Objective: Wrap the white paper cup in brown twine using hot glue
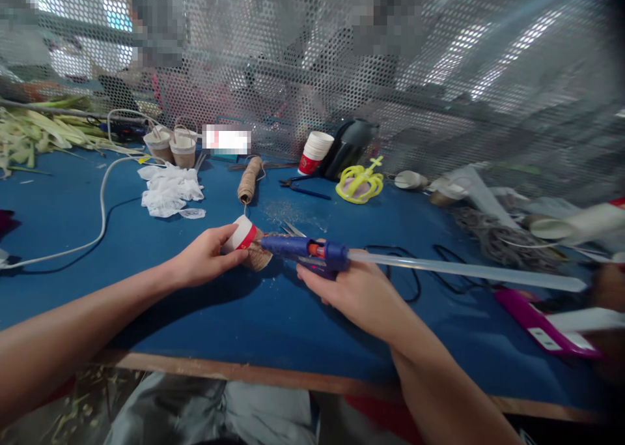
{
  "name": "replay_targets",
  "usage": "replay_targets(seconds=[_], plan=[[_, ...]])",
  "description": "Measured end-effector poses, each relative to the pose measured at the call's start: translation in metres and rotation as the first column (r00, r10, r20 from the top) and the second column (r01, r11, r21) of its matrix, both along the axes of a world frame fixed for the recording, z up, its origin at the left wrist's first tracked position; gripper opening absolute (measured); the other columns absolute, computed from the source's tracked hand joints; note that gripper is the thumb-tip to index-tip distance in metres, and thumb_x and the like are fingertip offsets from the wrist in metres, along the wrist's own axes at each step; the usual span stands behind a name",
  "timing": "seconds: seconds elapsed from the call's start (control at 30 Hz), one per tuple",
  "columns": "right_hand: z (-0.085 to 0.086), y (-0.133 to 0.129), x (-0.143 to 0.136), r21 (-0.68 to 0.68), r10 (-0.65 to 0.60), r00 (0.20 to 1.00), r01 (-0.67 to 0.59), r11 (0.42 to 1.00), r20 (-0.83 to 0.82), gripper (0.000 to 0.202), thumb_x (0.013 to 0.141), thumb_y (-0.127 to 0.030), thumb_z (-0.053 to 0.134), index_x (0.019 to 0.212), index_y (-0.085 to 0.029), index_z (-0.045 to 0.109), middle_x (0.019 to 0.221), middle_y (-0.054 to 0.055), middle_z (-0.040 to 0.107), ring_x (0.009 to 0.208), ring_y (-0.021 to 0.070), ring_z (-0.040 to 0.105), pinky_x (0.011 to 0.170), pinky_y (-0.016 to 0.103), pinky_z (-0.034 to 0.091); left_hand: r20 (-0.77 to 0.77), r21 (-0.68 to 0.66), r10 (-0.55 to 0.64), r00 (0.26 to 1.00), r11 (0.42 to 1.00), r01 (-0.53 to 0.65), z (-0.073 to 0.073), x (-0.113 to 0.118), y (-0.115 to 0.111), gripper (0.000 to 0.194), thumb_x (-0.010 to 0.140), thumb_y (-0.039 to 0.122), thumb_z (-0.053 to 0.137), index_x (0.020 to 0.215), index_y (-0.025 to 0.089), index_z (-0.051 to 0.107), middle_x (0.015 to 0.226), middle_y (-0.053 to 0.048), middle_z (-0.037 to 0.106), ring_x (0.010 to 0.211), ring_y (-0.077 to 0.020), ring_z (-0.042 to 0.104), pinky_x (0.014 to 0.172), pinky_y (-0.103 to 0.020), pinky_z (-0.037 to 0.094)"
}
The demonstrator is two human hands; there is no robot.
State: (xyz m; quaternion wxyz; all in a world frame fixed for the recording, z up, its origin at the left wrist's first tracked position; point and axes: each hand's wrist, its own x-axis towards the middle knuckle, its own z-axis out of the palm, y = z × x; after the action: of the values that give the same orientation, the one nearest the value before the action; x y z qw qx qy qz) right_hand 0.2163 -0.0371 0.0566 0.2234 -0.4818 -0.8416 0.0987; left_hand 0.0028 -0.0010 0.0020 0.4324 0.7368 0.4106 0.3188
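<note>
My left hand (211, 256) grips a red-and-white paper cup (240, 234) tilted on its side above the table. Brown twine (258, 256) wraps the part of the cup facing right. In my right hand (349, 288) is a blue hot glue gun (303, 246), its nozzle end at the twine-wrapped part; whether it touches cannot be made out. A long translucent glue stick (463, 270) juts from the gun's back to the right. Just beyond the cup lies a roll of twine (250, 181), with a strand running toward the cup. Partly hidden scissors (291, 229) lie behind the gun.
Twine-wrapped cups (183, 148), white gloves (170, 189), stacked paper cups (316, 152), pliers (307, 189) and a yellow crown-shaped piece (360, 183) stand or lie toward the back. A white cable (103, 197) crosses the left. A magenta glue gun (544, 324) is at right, beside another person's blurred hand (608, 295).
</note>
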Motion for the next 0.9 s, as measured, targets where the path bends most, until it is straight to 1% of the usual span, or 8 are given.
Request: replay_targets(seconds=[0.13,0.2,0.4,0.5,0.57,0.67,0.8,0.9], plan=[[0.001,0.0001,0.0002,0.003,-0.01,0.993,0.01,1.0,0.12,0.015,0.075,-0.018,0.048,0.066,-0.02,0.06,0.054,0.001,0.058,0.055,0.0154,0.055,0.052,0.026,0.039,0.005,0.007,-0.007,1.0,1.0,0.007,-0.0003,-0.0001,-0.0002,0.034,0.077,0.033,0.05,0.1,0.008,0.056,0.091,-0.009,0.065,0.078,-0.0198,0.058,0.07,-0.029,0.046],[-0.0003,0.0003,0.0013,0.0,-0.019,0.991,0.019,1.0,0.135,0.015,0.075,-0.018,0.048,0.065,-0.02,0.06,0.053,0.001,0.057,0.055,0.0156,0.055,0.053,0.026,0.039,-0.004,0.012,-0.004,1.0,1.0,0.004,-0.0001,-0.0003,-0.0003,0.035,0.077,0.033,0.05,0.1,0.008,0.055,0.09,-0.009,0.065,0.077,-0.0199,0.058,0.069,-0.029,0.046],[-0.0055,0.0022,0.0031,-0.026,-0.059,0.994,0.062,0.998,0.09,0.023,0.077,-0.022,0.046,0.055,-0.019,0.053,0.053,0.001,0.058,0.054,0.0149,0.055,0.05,0.025,0.039,0.026,-0.023,-0.036,0.999,0.999,0.037,0.0012,-0.0003,-0.0004,0.036,0.077,0.033,0.05,0.101,0.006,0.054,0.093,-0.012,0.064,0.078,-0.0202,0.059,0.071,-0.03,0.047],[-0.0051,0.0034,0.0026,-0.041,-0.115,0.992,0.117,0.992,0.051,0.019,0.075,-0.022,0.049,0.058,-0.019,0.055,0.054,0.001,0.059,0.053,0.0149,0.056,0.05,0.025,0.04,0.047,-0.026,-0.034,0.998,0.999,0.036,0.0009,0.0,-0.0008,0.034,0.076,0.033,0.051,0.099,0.008,0.055,0.092,-0.01,0.064,0.078,-0.0195,0.059,0.07,-0.029,0.047],[-0.0043,0.0034,0.0029,-0.074,-0.146,0.989,0.148,0.986,0.03,0.018,0.075,-0.023,0.05,0.058,-0.019,0.055,0.051,0.0,0.058,0.049,0.0143,0.055,0.049,0.025,0.041,0.055,-0.032,-0.035,0.998,0.999,0.037,0.0008,0.0001,-0.0012,0.033,0.076,0.033,0.052,0.099,0.008,0.054,0.092,-0.01,0.064,0.078,-0.0192,0.059,0.071,-0.029,0.047],[-0.0037,0.0016,0.004,-0.168,-0.133,0.991,0.13,0.977,-0.006,0.023,0.076,-0.024,0.049,0.054,-0.019,0.053,0.041,-0.003,0.053,0.04,0.0119,0.052,0.045,0.023,0.04,0.052,-0.035,-0.044,0.998,0.998,0.046,0.0014,0.0001,-0.0014,0.033,0.077,0.032,0.051,0.1,0.008,0.054,0.094,-0.01,0.064,0.079,-0.0197,0.058,0.072,-0.03,0.047],[-0.0034,0.0001,0.0041,-0.177,-0.073,0.997,0.068,0.982,-0.022,0.024,0.075,-0.022,0.049,0.052,-0.019,0.053,0.038,-0.004,0.052,0.038,0.0113,0.052,0.044,0.022,0.04,0.021,-0.009,-0.036,0.999,0.999,0.036,0.0026,-0.0002,-0.0014,0.033,0.077,0.031,0.05,0.099,0.008,0.054,0.091,-0.01,0.064,0.079,-0.0202,0.058,0.07,-0.03,0.048],[-0.0026,0.002,0.0027,-0.228,-0.125,0.99,0.107,0.968,-0.068,0.025,0.075,-0.022,0.049,0.05,-0.02,0.05,0.037,-0.003,0.05,0.038,0.0117,0.053,0.042,0.022,0.04,0.043,-0.011,-0.025,0.999,1.0,0.025,0.0023,0.0002,-0.0016,0.032,0.076,0.031,0.052,0.099,0.009,0.055,0.091,-0.009,0.065,0.079,-0.0204,0.058,0.07,-0.03,0.048]])
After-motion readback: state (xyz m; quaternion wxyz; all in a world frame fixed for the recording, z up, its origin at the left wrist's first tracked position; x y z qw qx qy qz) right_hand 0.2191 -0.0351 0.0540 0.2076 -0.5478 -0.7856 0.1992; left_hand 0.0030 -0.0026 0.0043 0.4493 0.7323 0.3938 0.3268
